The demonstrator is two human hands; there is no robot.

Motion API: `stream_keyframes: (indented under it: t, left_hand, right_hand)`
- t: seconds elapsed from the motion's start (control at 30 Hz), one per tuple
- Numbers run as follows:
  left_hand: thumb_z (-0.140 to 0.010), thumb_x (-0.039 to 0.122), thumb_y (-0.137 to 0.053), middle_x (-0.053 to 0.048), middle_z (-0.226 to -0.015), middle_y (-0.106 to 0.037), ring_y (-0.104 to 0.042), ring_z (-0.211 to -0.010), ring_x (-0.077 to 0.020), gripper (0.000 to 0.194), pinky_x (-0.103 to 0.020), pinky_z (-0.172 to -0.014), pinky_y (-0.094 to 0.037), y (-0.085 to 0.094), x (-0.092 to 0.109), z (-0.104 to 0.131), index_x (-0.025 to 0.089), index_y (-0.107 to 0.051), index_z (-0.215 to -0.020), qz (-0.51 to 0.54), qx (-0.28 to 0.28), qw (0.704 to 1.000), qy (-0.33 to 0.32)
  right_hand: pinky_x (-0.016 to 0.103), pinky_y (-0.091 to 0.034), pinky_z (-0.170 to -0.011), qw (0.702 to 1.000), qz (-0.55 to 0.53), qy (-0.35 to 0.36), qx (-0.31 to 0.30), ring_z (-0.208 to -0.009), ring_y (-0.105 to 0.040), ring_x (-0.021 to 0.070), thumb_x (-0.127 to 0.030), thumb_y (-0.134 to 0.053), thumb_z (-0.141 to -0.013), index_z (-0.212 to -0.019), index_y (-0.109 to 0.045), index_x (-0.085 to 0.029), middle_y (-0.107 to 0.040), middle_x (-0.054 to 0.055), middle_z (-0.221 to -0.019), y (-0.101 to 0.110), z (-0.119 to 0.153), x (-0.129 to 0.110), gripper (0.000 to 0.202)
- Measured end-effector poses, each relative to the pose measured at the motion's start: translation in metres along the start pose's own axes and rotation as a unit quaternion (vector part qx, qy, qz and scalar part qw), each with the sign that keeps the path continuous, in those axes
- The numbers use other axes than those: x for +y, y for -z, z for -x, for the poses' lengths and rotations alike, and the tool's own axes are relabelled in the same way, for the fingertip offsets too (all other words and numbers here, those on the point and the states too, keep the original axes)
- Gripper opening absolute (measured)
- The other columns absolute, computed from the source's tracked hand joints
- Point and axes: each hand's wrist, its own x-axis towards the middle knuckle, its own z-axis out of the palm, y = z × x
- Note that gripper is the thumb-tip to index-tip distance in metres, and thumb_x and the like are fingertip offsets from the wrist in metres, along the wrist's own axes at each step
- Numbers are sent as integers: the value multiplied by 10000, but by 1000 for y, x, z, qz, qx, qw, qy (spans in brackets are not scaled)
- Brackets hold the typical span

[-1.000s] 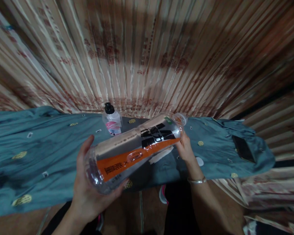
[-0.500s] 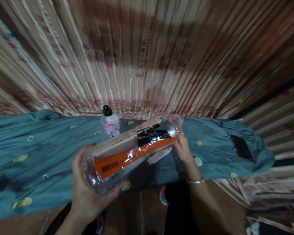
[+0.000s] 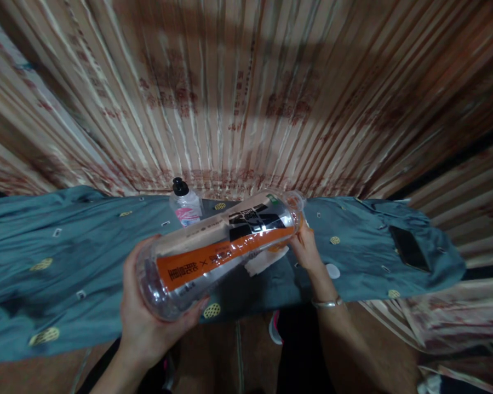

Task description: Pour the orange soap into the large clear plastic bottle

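A large clear plastic bottle [image 3: 213, 253] with an orange, white and black label is held tilted above the cloth-covered surface, its neck up to the right. My left hand [image 3: 148, 312] wraps around its wide base, thumb along the underside. At the neck end, my right hand [image 3: 306, 246] grips from below; its fingertips are partly hidden behind the bottle. A crumpled whitish piece of tissue or paper [image 3: 265, 261] shows just under the bottle, near my right fingers; whether they touch it I cannot tell. Behind the bottle stands a small clear squeeze bottle [image 3: 188, 209] with a black cap and pink label.
A teal patterned cloth [image 3: 86, 246] covers the long narrow surface. On it lie a round white cap-like disc [image 3: 332, 271] beside my right wrist and a dark phone [image 3: 410, 249] at the right end. A pleated printed curtain [image 3: 230, 98] hangs right behind.
The large bottle has rolled slightly, so its label lettering sits a little higher. Both hands keep their hold, and the whitish piece has shifted slightly.
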Motion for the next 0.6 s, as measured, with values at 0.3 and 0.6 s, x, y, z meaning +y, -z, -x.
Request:
stream_keyframes:
  t: [0.3, 0.6]
  left_hand:
    - [-651, 627, -968, -56, -1297, -797, -809, -1068, -246, 1040, -354, -865, -714, -6, 2, 2, 307, -649, -1588, 66, 24, 995, 69]
    - [-638, 632, -977, -41, -1325, -802, -804, -1087, -245, 1060, -342, -894, -707, -1, 2, 0, 351, -643, -1604, 62, 25, 995, 74]
  right_hand:
    - [594, -601, -1107, 1000, -3, -8, 12, -1192, -768, 383, -628, -644, -1017, -1347, -671, -241, -801, 136, -1329, -2, 0, 2, 509]
    - [556, -628, -1078, 1000, -3, -6, 5, -1189, -780, 369, -583, -633, -1025, -1301, -673, -256, -807, 117, -1304, -2, 0, -1, 430]
